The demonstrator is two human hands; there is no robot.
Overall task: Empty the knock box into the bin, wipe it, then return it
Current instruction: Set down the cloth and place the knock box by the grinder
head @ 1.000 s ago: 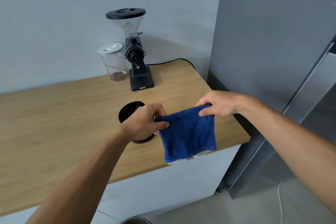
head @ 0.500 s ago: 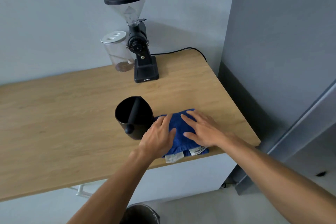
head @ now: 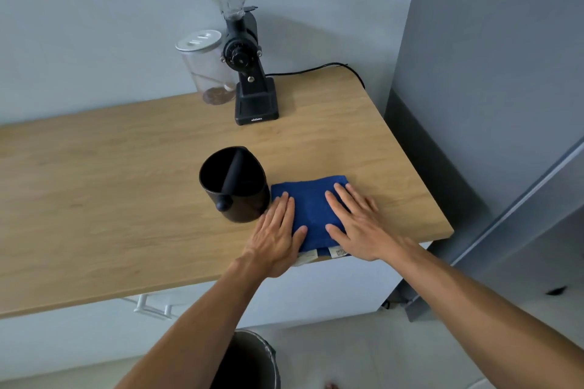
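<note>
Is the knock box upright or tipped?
Upright. The knock box stands on the counter, open mouth up, knock bar visible across the inside.

The left hand [head: 275, 238] and right hand [head: 358, 224] are covering much of the blue cloth [head: 311, 204]. At the bottom edge, the frame is cutting off the bin [head: 252, 360]. The grinder's [head: 245, 50] base lettering is reading too small.

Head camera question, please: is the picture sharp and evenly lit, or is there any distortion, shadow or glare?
Head view: soft, even light, no strong glare; the grinder casts a faint shadow on the wall; wide-angle bending curves the counter edge; the knock box, cloth and both hands look sharp.
</note>
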